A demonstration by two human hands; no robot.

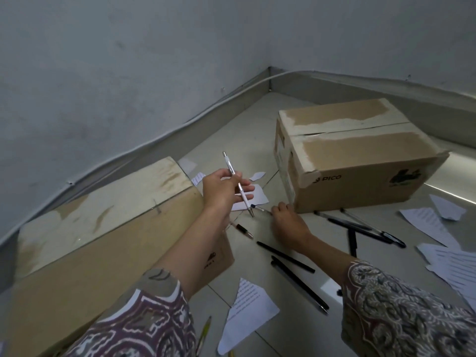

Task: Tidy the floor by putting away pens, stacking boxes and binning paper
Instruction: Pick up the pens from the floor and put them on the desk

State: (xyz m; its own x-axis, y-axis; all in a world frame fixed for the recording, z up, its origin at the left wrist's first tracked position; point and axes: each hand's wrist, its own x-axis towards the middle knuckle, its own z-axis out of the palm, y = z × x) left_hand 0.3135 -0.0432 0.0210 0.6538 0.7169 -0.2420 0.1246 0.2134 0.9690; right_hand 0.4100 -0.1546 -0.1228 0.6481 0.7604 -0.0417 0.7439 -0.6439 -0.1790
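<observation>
My left hand (221,190) holds a white and silver pen (238,184) in its fingers, lifted above the floor between the two boxes. My right hand (287,220) reaches down to the tiles and pinches a clear pen with a blue cap (260,208) beside the corner of the Pico cardboard box (358,161). A long flat cardboard box (103,228) lies at the left. Several black pens (286,257) lie scattered on the tiles, more black pens (360,225) by the box. Torn printed paper scraps (247,307) lie around.
Two grey walls meet in a corner (269,78) behind the boxes, with a skirting and cable along them. More paper sheets (453,266) lie at the right. A yellow pen (203,336) lies by my left sleeve. Pale floor tiles (239,140) show between the boxes.
</observation>
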